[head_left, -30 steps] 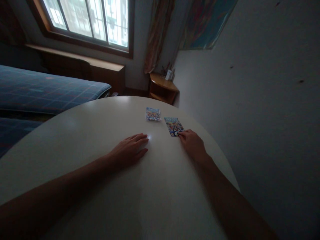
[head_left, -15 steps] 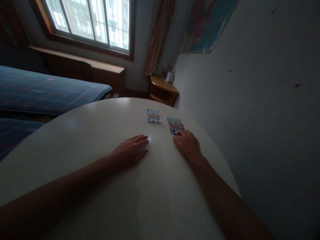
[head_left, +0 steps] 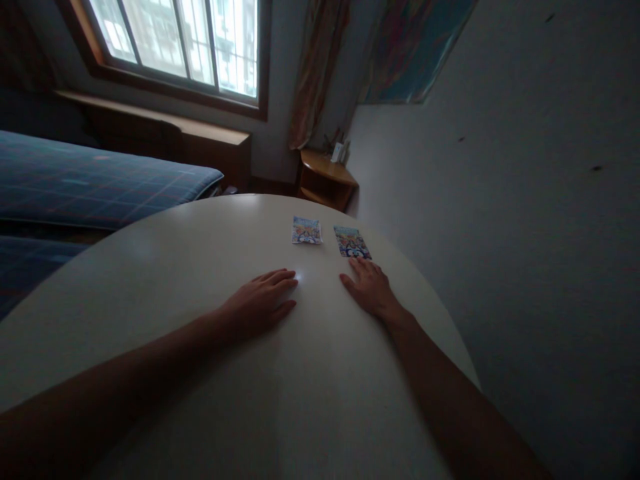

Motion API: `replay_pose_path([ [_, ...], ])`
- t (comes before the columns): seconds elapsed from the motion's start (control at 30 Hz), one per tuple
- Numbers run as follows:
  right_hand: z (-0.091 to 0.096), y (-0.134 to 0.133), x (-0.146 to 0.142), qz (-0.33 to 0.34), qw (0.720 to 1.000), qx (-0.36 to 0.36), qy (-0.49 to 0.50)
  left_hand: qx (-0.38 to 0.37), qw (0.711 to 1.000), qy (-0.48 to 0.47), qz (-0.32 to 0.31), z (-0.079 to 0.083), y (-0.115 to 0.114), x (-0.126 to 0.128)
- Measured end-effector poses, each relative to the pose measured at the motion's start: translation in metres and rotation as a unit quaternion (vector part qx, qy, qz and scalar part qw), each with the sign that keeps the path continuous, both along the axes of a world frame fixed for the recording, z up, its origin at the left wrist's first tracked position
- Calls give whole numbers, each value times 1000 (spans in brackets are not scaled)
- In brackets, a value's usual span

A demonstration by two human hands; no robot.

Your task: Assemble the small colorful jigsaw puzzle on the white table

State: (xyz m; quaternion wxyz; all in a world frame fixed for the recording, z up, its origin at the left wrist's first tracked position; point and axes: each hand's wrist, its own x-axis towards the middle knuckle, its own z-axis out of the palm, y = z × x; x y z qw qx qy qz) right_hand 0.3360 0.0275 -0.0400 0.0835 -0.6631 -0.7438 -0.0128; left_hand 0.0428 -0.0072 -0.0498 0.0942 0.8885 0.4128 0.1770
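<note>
On the pale round table point(head_left: 215, 253) my left hand point(head_left: 261, 297) rests palm down, its fingers stretched out and holding nothing. My right hand point(head_left: 369, 287) lies on the tabletop too, thumb apart from the fingers. Its fingertips are at the near edge of a flat, colourful printed card point(head_left: 351, 243); whether they touch it I cannot tell. Left of that card lies a small colourful packet point(head_left: 307, 231) with a similar print and slightly crinkled edges, beyond both hands and apart from them.
Past the table stand a bed with a blue checked mattress point(head_left: 100, 177) at left and a wooden corner cabinet point(head_left: 327, 168) holding small items. A barred window point(head_left: 180, 40) is behind. A white wall point(head_left: 500, 220) runs close along the right side.
The flat card has moved slightly away from me and now shows more fully. My right hand has loosened from its corner, fingers now extended. My left hand and the packet have stayed put.
</note>
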Motion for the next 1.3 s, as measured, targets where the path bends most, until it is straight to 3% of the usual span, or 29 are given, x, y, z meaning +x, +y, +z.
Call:
replay_pose_path([
  [0.1, 7, -12, -11, 112, 993, -5, 19, 4, 1000, -5, -11, 0, 2, 1],
  [0.2, 13, -27, -26, 281, 957, -46, 48, 8, 999, -1, -33, -2, 6, 3],
  [0.3, 14, -34, -35, 326, 941, -73, 57, 6, 999, 1, -42, -3, 8, 5],
  [0.67, 13, -30, -31, 320, 942, -60, 75, 3, 999, 11, -38, -3, 6, 5],
  [0.73, 10, -22, -23, 274, 958, -39, 74, 6, 999, 17, -40, -2, 4, 5],
  [0.83, 3, -6, -3, 134, 989, 9, 65, 7, 999, 35, -37, 1, 0, 6],
  [0.9, -1, 3, 9, 32, 997, 26, 69, 2, 998, 47, -34, 2, -3, 6],
  [0.97, -5, 9, 16, -5, 998, 19, 63, 1, 998, 53, -35, 3, -3, 7],
  [1.13, -4, 8, 12, -1, 1000, 2, 25, 4, 998, 48, -37, 1, -3, 4],
  [1.3, 15, -8, -4, 46, 998, 44, 2, -4, 998, 42, -37, 6, -9, -4],
])
